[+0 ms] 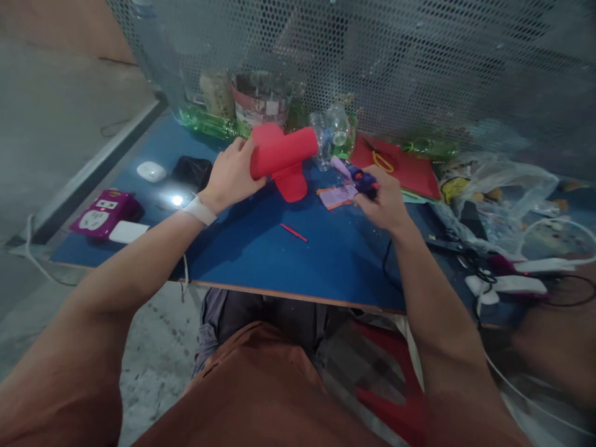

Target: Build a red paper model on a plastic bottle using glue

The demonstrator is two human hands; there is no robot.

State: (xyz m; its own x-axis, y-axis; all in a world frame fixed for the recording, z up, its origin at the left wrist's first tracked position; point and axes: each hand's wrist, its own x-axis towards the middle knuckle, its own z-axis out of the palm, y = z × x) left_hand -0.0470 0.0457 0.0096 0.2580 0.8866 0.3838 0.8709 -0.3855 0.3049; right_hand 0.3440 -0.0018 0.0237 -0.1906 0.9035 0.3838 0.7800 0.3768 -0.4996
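Observation:
My left hand point(233, 174) is closed around one end of a red paper tube point(288, 152) with flat, wing-like red pieces on its sides. The tube slants over the back middle of the blue table point(261, 261). My right hand point(384, 198) grips a dark blue tool with an orange-red part, which looks like a glue gun point(364, 180); my fingers partly cover it. Under and beside its tip lie pale purple and orange paper scraps point(336, 197). A thin red strip point(293, 233) rests on the table between my hands.
Plastic bottles point(333, 133) and a paper-covered tub point(261, 102) stand before a perforated metal screen point(395, 68). Yellow-handled scissors point(382, 161) lie on red sheets point(410, 174). A purple socket block point(100, 214) sits left; black scissors point(447, 246), cables and a plastic bag point(507, 180) crowd the right.

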